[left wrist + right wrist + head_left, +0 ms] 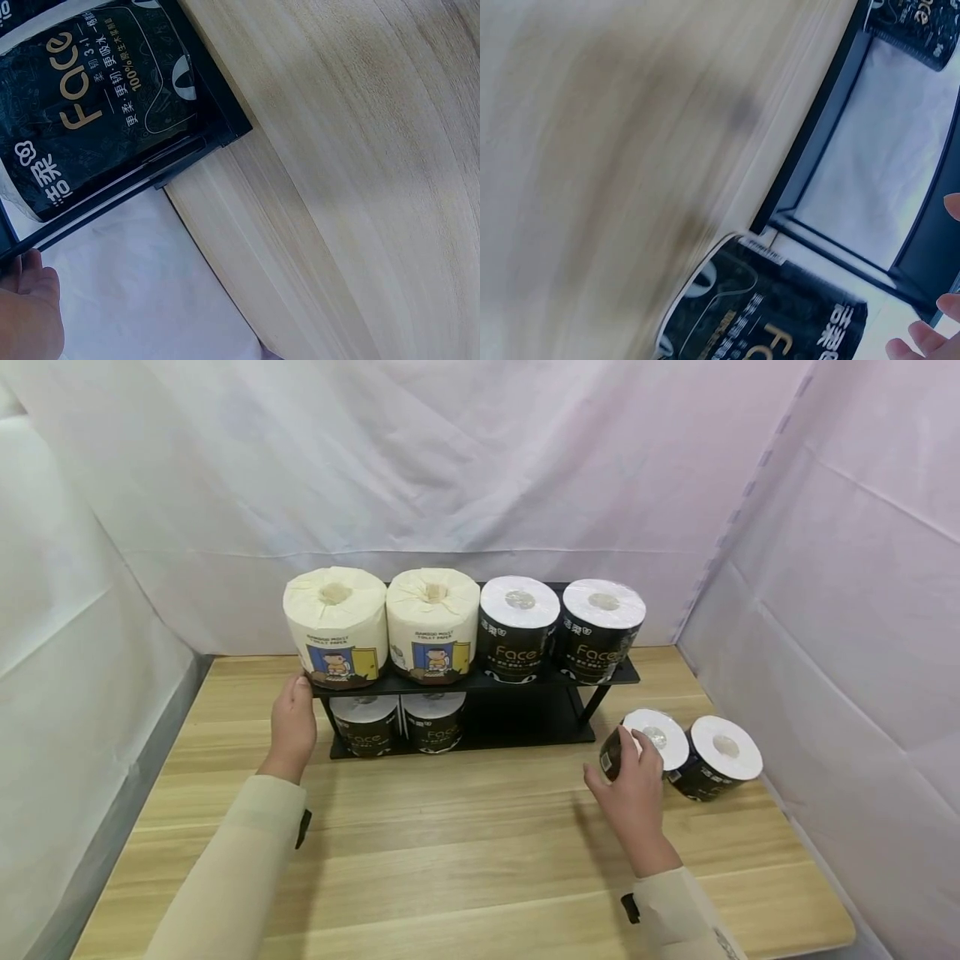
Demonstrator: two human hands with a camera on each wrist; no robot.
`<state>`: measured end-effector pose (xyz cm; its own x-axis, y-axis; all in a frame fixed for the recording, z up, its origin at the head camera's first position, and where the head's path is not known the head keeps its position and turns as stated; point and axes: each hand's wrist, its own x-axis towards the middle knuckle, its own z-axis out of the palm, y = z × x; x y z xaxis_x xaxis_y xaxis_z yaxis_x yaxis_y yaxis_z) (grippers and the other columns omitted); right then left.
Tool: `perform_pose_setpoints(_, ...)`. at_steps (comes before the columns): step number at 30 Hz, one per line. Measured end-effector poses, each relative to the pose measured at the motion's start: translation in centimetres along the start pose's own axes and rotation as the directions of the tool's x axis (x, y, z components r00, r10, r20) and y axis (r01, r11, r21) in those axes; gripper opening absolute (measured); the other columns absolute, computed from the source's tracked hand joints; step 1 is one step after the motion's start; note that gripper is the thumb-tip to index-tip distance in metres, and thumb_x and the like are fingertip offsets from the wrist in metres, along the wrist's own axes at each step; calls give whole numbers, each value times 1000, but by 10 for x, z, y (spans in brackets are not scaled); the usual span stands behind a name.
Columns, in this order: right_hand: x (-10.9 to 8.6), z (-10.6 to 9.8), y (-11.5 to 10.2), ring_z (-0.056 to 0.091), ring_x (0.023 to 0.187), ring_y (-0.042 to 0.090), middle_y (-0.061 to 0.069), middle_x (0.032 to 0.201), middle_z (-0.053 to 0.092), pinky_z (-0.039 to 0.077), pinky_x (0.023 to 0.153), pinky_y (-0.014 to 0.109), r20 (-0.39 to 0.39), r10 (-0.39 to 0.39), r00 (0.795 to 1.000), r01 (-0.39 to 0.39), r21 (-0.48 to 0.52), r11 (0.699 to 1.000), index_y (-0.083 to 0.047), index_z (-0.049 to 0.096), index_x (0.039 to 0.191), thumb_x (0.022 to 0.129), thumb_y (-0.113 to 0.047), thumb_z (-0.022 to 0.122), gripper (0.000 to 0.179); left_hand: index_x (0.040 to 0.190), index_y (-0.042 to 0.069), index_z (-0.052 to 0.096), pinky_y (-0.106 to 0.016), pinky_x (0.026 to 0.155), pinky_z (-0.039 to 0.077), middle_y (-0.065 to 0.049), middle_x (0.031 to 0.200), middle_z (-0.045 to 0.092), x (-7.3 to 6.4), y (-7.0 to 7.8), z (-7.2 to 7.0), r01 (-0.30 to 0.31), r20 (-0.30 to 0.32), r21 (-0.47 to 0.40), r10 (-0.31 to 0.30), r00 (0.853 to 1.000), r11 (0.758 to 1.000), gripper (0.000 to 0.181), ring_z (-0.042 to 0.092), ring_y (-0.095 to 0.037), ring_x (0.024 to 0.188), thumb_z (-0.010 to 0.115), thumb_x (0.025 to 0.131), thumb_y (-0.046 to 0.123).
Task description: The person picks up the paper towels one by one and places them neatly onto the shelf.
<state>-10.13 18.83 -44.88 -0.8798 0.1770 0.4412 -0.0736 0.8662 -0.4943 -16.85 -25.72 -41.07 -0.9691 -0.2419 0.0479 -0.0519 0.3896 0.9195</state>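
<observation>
A black two-tier rack [525, 739] stands at the back of the table. My left hand [292, 727] holds the left end of its upper shelf; in the left wrist view the fingers [41, 281] curl at the shelf's edge. On the right, my right hand [633, 793] is over a black-wrapped toilet roll [660, 735], thumb spread from the fingers. The right wrist view shows fingertips [926, 337] apart beside that roll [757, 307]; contact is unclear. A second black roll [723, 752] stands right of it.
Two cream toilet rolls [337, 618] and two black ones [517, 635] line the upper shelf. Two more black rolls [363, 731] stand at the lower shelf's left. White cloth [450, 460] hangs behind and beside the wooden table [450, 852].
</observation>
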Motion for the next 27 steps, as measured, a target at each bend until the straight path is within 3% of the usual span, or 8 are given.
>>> perform_pose_setpoints(6, -2, -6, 10, 39, 120, 49, 27, 135, 40, 42, 87, 63, -21, 28, 999, -29, -25, 999, 1, 48, 135, 70, -17, 83, 76, 153, 4, 22, -53, 118, 18, -19, 156, 26, -1, 1, 1, -3, 11, -7, 3, 1000, 1000, 63, 20, -36, 145, 12, 104, 42)
perform_pose_setpoints(10, -3, -10, 17, 37, 120, 50, 26, 136, 39, 42, 85, 65, -37, 64, 997, -66, -38, 997, 1, 45, 137, 70, -16, 83, 79, 151, 3, 28, -53, 117, 20, -20, 153, 32, -1, 2, 2, -11, 1, -11, 11, 1000, 1000, 62, 24, -35, 143, 12, 104, 41)
perform_pose_setpoints(19, 0, -20, 32, 32, 125, 53, 29, 137, 36, 37, 93, 69, -51, 194, 980, -194, -7, 981, 4, 39, 139, 72, -16, 84, 83, 152, 5, 25, -54, 117, 19, -18, 155, 29, -1, 3, 3, 4, 5, 6, -4, 1000, 1000, 63, 22, -36, 144, 11, 104, 43)
perform_pose_setpoints(27, 1, -21, 42, 29, 128, 52, 32, 137, 33, 31, 101, 65, -56, 249, 967, -246, 59, 968, 8, 35, 142, 73, -15, 83, 88, 153, 5, 22, -54, 117, 18, -18, 156, 26, -1, 1, 0, 20, -1, 29, -20, 1000, 999, 64, 20, -37, 144, 10, 103, 43)
